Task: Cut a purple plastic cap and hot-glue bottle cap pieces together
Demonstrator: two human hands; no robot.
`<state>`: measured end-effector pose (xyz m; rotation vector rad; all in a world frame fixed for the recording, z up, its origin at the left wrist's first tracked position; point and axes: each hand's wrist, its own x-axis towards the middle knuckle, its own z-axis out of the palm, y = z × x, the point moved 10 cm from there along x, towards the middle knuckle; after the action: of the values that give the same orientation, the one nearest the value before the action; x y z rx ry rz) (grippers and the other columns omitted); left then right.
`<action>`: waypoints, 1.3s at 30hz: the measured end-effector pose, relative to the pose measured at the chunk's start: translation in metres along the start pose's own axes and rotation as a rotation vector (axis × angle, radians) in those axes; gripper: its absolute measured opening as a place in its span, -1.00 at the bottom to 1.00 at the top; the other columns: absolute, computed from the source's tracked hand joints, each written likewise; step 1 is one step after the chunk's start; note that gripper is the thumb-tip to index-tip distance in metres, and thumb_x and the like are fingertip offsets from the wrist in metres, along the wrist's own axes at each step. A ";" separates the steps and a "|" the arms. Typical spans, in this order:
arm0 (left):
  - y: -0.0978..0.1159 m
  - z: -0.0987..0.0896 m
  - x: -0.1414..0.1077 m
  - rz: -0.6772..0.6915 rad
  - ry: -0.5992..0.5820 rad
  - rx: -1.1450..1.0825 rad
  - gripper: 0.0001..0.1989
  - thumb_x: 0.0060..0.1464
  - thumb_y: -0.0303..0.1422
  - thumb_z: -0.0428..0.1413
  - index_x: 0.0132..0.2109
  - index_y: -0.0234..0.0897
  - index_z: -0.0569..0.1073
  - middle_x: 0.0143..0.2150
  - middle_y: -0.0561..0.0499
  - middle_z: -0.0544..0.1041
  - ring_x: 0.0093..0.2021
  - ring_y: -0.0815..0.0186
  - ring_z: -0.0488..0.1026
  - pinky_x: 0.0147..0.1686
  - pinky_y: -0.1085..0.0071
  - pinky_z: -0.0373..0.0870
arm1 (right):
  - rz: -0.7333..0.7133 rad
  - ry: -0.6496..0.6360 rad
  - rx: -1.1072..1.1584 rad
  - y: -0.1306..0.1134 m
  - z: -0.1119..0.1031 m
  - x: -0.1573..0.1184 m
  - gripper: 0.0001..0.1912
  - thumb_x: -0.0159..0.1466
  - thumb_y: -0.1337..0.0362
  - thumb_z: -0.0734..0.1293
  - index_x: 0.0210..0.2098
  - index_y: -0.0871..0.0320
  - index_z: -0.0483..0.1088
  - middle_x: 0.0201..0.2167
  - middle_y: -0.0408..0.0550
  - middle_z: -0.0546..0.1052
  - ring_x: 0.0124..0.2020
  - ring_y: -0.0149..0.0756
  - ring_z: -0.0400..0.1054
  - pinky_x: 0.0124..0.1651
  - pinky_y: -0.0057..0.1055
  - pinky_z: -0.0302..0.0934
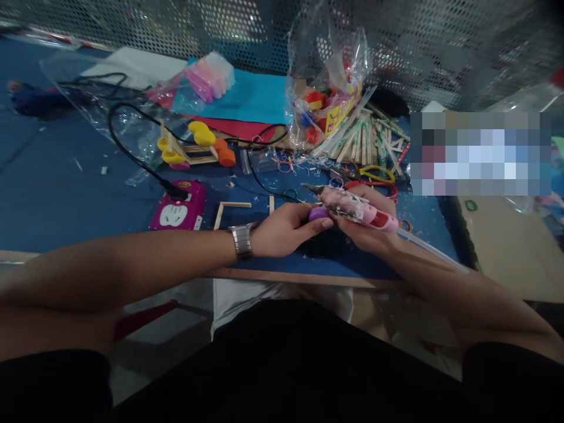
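Note:
A small round purple cap (pixel 319 214) is pinched between the thumb and fingers of my left hand (pixel 282 230), which wears a metal watch at the wrist. My right hand (pixel 368 232) is wrapped around a pink glue gun (pixel 350 207). Its dark nozzle points left, just above the purple cap, and a clear glue stick (pixel 434 249) sticks out of its back end. To the left of my hands, wooden sticks joined at a corner (pixel 220 210) lie on the blue table (pixel 66 194). Scissors with yellow handles (pixel 376 174) lie just beyond my right hand.
A purple power socket (pixel 180 207) with a black plug stands at left. Behind it sits a stick model with yellow and orange caps (pixel 194 150). Farther back are a bag of colourful caps (pixel 324 106), a pile of sticks (pixel 363 141) and blue paper (pixel 253 97). Cardboard (pixel 506 247) lies at right.

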<state>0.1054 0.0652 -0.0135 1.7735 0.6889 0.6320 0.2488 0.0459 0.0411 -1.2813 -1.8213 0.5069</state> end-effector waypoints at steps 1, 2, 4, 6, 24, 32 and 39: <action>0.002 0.000 0.000 0.015 -0.006 0.033 -0.43 0.39 0.16 0.12 -0.30 -0.28 0.44 -0.45 0.11 0.35 -0.40 0.39 0.24 -0.37 0.42 0.15 | -0.005 -0.002 0.004 0.001 0.001 0.000 -0.86 0.29 0.15 0.53 -0.21 -0.01 0.56 -0.35 -0.13 0.67 -0.40 -0.20 0.53 -0.35 -0.26 0.38; 0.003 0.001 0.000 0.029 -0.017 0.069 -0.45 0.41 0.13 0.10 -0.29 -0.29 0.46 -0.45 0.11 0.38 -0.40 0.39 0.27 -0.35 0.41 0.17 | -0.010 -0.008 0.012 0.002 0.002 0.001 -0.86 0.28 0.16 0.54 -0.20 0.00 0.57 -0.35 -0.14 0.67 -0.40 -0.21 0.53 -0.37 -0.27 0.36; 0.005 0.001 0.000 0.048 -0.030 0.135 -0.49 0.44 0.07 0.08 -0.28 -0.28 0.47 -0.47 0.11 0.41 -0.42 0.39 0.29 -0.34 0.40 0.17 | -0.012 -0.017 0.022 0.002 0.003 0.001 -0.85 0.27 0.18 0.55 -0.21 0.01 0.57 -0.36 -0.15 0.67 -0.41 -0.23 0.53 -0.38 -0.30 0.35; 0.007 0.001 0.000 0.062 -0.038 0.170 -0.51 0.45 0.05 0.08 -0.28 -0.28 0.47 -0.49 0.11 0.42 -0.46 0.39 0.29 -0.37 0.40 0.14 | -0.011 -0.028 0.029 0.002 0.004 0.002 -0.86 0.25 0.20 0.55 -0.22 0.00 0.57 -0.36 -0.15 0.67 -0.42 -0.23 0.52 -0.40 -0.30 0.35; -0.001 0.004 0.004 0.049 -0.042 -0.110 -0.47 0.43 0.13 0.12 -0.02 -0.31 0.56 -0.21 0.01 0.57 -0.23 0.32 0.42 -0.17 0.38 0.38 | 0.027 -0.015 0.043 0.006 0.002 -0.001 -0.83 0.28 0.04 0.50 -0.21 -0.09 0.53 -0.33 -0.11 0.63 -0.33 -0.13 0.53 -0.29 -0.15 0.44; 0.002 0.003 0.003 0.040 -0.035 -0.157 -0.34 0.41 0.31 0.03 -0.19 -0.26 0.41 -0.36 0.10 0.35 -0.37 0.39 0.28 -0.31 0.38 0.27 | -0.054 0.068 0.071 0.006 0.000 -0.004 -0.87 0.33 0.13 0.52 -0.19 -0.06 0.51 -0.33 -0.16 0.57 -0.37 -0.23 0.47 -0.33 -0.27 0.35; -0.001 0.002 0.002 0.032 -0.043 -0.194 -0.37 0.44 0.27 0.03 -0.21 -0.26 0.39 -0.38 0.11 0.36 -0.37 0.39 0.29 -0.31 0.37 0.27 | -0.022 0.035 0.113 0.007 -0.003 -0.003 -0.79 0.36 0.04 0.54 -0.20 -0.04 0.51 -0.35 -0.14 0.59 -0.39 -0.21 0.47 -0.34 -0.23 0.40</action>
<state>0.1078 0.0660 -0.0147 1.6167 0.5518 0.6576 0.2555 0.0453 0.0365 -1.1860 -1.7505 0.5636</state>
